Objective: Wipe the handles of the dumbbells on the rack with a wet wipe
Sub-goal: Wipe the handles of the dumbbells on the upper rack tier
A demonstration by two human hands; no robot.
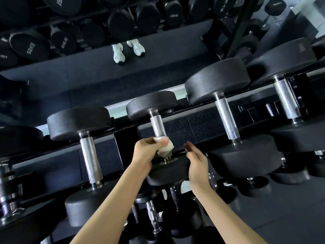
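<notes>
Head view: the left hand [145, 153] is curled tight round the wipe [167, 147], bunching it on the near end of the middle handle [158, 125]. Bare knurled steel runs away beyond the fingers [163, 142]. The right hand [197, 164] is loose and open, holding nothing, and seems to rest against the near head [167, 173] just beside the wipe. The wipe looks soft, damp and light, so it's best wrapped right round the bar. The handle is stiff, grippy steel. The dumbbell is likely heavy, so leave it on the rack [125, 138].
</notes>
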